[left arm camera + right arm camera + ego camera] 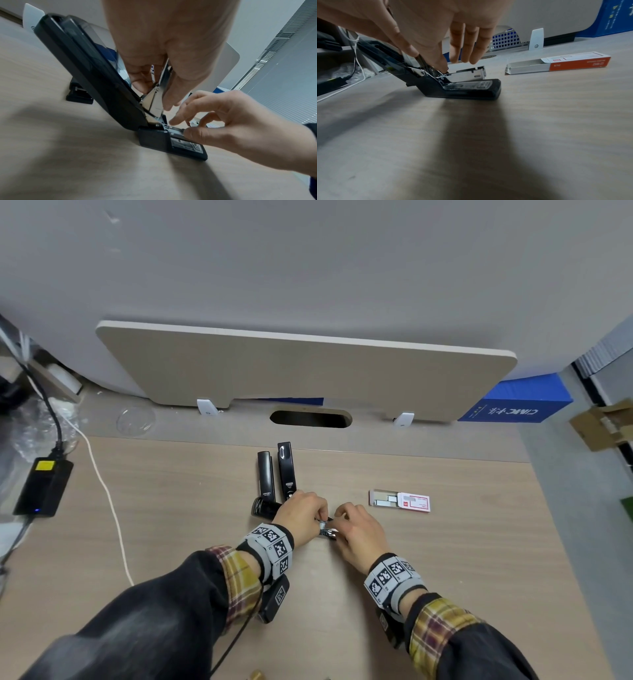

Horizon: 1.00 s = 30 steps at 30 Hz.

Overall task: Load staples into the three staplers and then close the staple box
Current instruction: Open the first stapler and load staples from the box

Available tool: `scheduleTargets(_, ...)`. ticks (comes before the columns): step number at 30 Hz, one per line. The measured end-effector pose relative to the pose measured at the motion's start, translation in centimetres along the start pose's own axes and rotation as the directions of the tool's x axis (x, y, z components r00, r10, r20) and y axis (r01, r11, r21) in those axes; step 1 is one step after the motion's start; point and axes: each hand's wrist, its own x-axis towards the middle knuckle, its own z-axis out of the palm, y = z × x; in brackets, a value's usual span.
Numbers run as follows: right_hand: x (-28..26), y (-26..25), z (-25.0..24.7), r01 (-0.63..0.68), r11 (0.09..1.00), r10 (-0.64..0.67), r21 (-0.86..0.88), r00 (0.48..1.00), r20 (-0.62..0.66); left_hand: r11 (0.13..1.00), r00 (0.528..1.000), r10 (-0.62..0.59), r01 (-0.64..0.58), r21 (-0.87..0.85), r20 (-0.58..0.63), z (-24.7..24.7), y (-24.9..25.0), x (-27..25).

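My left hand holds the open stapler up on the counter while my right hand pinches staples into its magazine. Two more staplers lie beyond; whether they are loaded I cannot tell, and the staple box to the right is open.

An office: wooden desk, desk divider panel, window blinds.

Two staplers behind hands; box right, probably clear.

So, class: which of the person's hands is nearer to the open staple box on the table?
Right. The right hand works at the opened stapler, on the side facing the staple box; the left hand is on the stapler's far side from the box.
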Motion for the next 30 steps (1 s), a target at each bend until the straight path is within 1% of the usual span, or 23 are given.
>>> scheduleTargets(2, 0.3, -0.2, 0.0, 0.007, 1.000, -0.007, -0.002, 1.000, 0.023, 1.000, 1.000, 0.004, -0.004, 0.001, 0.001, 0.1, 0.1, 0.0)
scheduleTargets(6, 0.2, 0.0, 0.0, -0.045, 0.999, 0.045, -0.002, 0.998, 0.033, 1.000, 1.000, -0.002, 0.002, 0.002, 0.001, 0.1, 0.0, -0.1)
scheduleTargets(11, 0.0, 0.4, -0.2, -0.044, 0.999, 0.044, -0.007, 0.998, 0.052, 1.000, 1.000, -0.013, 0.013, 0.008, 0.002, 0.3, 0.1, 0.1)
scheduleTargets(14, -0.2, 0.5, -0.4, -0.152, 0.985, 0.151, 0.079, 0.988, 0.023, 1.000, 1.000, -0.011, 0.011, -0.001, 0.001, 0.2, -0.1, 0.1)
scheduleTargets(17, -0.7, 1.0, -0.9, -0.267, 0.942, 0.273, 0.206, 0.962, -0.003, 1.000, 1.000, 0.000, 0.001, -0.015, 0.020, 0.1, -0.4, 0.0)
scheduleTargets(19, -0.7, 0.9, -1.8, -0.309, 0.908, 0.326, 0.283, 0.945, -0.014, 0.999, 0.998, 0.009, -0.007, -0.034, 0.060, -0.3, -0.6, -0.2)
scheduleTargets(20, -0.5, 0.7, -2.4, -0.310, 0.901, 0.330, 0.303, 0.944, -0.014, 0.999, 0.997, 0.018, -0.015, -0.037, 0.077, -0.7, -0.7, -0.4)
scheduleTargets(22, 0.3, -0.6, -3.8, -0.268, 0.913, 0.285, 0.307, 0.959, -0.010, 1.000, 0.997, 0.027, -0.025, -0.017, 0.068, -1.7, -0.9, -0.8)
scheduleTargets(24, 1.3, -2.5, -5.1, -0.204, 0.936, 0.206, 0.287, 0.978, 0.025, 1.000, 1.000, 0.010, -0.010, 0.025, -0.017, -3.0, -1.2, -1.1)
scheduleTargets(26, 2.4, -4.3, -5.7, -0.135, 0.957, 0.119, 0.258, 0.990, 0.078, 0.992, 0.992, -0.056, 0.068, 0.110, -0.115, -4.5, -1.7, -1.4)
scheduleTargets(27, 2.9, -5.1, -5.7, -0.098, 0.966, 0.076, 0.238, 0.992, 0.102, 0.978, 0.986, -0.108, 0.128, 0.163, -0.128, -5.2, -2.1, -1.7)
scheduleTargets(28, 3.3, -5.6, -5.5, -0.075, 0.974, 0.049, 0.212, 0.991, 0.125, 0.960, 0.980, -0.166, 0.185, 0.210, -0.109, -5.6, -2.6, -1.9)
scheduleTargets(29, 3.7, -6.1, -5.3, -0.062, 0.980, 0.038, 0.187, 0.991, 0.131, 0.944, 0.972, -0.227, 0.234, 0.234, -0.055, -5.9, -3.2, -2.2)
scheduleTargets(30, 3.9, -6.3, -5.0, -0.072, 0.982, 0.050, 0.174, 0.991, 0.124, 0.937, 0.963, -0.268, 0.257, 0.235, 0.015, -6.0, -3.7, -2.5)
